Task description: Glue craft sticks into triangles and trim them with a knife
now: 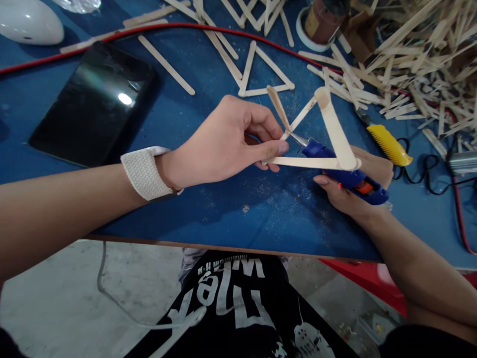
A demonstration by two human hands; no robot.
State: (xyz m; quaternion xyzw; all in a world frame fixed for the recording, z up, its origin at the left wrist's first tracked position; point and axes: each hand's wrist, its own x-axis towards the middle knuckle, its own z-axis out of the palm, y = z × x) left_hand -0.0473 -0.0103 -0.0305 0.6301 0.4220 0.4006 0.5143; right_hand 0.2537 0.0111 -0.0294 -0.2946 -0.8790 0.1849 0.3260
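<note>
My left hand (238, 136) pinches a corner of a triangle of popsicle sticks (337, 130), holding it above the blue table. One more stick (278, 105) stands up at a slant near that corner. In my right hand (367, 171) is a blue hot glue gun (335, 164), its metal nozzle touching or almost touching the sticks beside my left fingertips. The triangle's right side passes in front of the gun and hides part of it. Behind my hands a second popsicle-stick triangle (265, 91) lies flat on the table.
A black tablet-like device (93, 104) lies at left, near a white rounded object (30, 22). A red cable (179, 25) crosses the table (223, 214). Loose sticks (406, 64) are heaped at right, near yellow-handled pliers (389, 144) and a jar (322, 22).
</note>
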